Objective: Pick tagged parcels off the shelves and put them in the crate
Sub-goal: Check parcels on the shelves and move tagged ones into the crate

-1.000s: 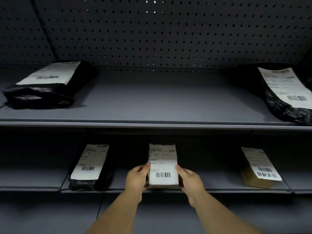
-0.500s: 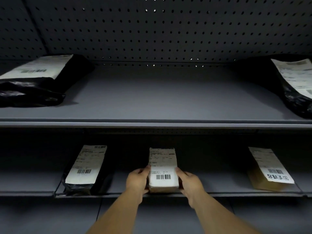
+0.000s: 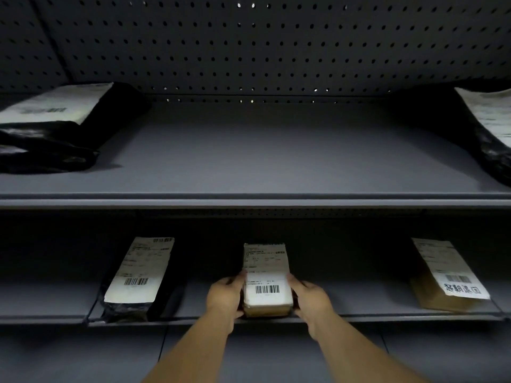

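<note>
Both forearms enter from the bottom edge of the view and converge toward the front edge of the lower shelf (image 3: pixel 359 317), wrists roughly level. The left hand (image 3: pixel 224 297) grasps the left side of the small brown parcel (image 3: pixel 266 309), its thumb lying along the upper left edge of the white label and the other fingers curled round the side, mostly hidden behind the parcel. The right hand (image 3: pixel 311 298) mirrors it on the right side, thumb against the label's right edge and fingers wrapped below. The parcel thus sits clamped between the two hands, at the middle of the lower shelf's front edge, long axis running toward the back; whether its underside touches the shelf or is raised off it cannot be told. Its label carries a barcode at the near end. To the left on the same shelf, close to the front edge, lies a black-bagged parcel (image 3: pixel 125 308) with a white label; to the right, near the front right corner, lies a brown parcel (image 3: pixel 431 297) with a label bearing large printed characters. On the upper shelf (image 3: pixel 254 161), a black bag (image 3: pixel 55 150) lies at the left end and another black bag (image 3: pixel 495 153) at the right end, each labelled, well apart. A perforated back panel (image 3: pixel 249 45) rises behind.
</note>
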Available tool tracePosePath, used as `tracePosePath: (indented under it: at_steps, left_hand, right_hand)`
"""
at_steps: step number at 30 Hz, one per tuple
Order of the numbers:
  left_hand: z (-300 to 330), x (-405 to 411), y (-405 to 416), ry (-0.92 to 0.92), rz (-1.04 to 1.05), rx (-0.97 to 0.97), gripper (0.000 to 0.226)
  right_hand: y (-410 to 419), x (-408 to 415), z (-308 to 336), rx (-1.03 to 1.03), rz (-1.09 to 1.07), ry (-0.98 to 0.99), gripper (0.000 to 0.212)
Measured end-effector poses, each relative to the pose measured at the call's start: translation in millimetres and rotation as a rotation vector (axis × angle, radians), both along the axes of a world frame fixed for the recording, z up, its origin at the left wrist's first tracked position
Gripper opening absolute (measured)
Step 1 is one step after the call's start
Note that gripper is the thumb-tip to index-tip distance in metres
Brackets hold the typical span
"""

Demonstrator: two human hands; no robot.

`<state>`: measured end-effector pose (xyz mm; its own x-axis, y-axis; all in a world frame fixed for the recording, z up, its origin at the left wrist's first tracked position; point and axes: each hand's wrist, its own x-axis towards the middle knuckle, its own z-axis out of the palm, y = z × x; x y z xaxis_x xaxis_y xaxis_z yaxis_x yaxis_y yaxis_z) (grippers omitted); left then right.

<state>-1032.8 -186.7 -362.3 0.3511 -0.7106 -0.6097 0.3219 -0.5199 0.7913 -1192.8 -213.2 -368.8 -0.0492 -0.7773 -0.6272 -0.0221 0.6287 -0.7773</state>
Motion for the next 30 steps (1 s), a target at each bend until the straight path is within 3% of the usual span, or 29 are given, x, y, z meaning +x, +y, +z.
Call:
tracePosePath:
  at_steps: [4,8,13,20,23,30]
  left_hand:
    - [1,-1,-2,-0.058,0.005,0.020,0.043]
    - [4,-2,-5,-0.316,-0.031,0.043,0.040]
    - [22,-1,-3,-0.700,-0.185,0.046,0.036]
    - [49,-4,9,-1.505,-0.566,-0.056,0.031]
    - [50,-13,10,-1.608,-0.646,-0.113,0.031]
    - [55,-35,10,-1.656,-0.693,-0.187,0.035]
  right_hand:
    - [-2,2,2,0.007,-0.002,0.015,0.045]
    - [-2,2,4,-0.038,0.051,0.141,0.048]
    - [1,-3,17,-0.209,0.162,0.535,0.039]
    - [18,-13,37,-0.516,0.275,1.139,0.036]
    - [26,-18,41,-0.612,0.327,1.215,0.037]
    - [37,-37,51,-0.672,0.394,1.289,0.041]
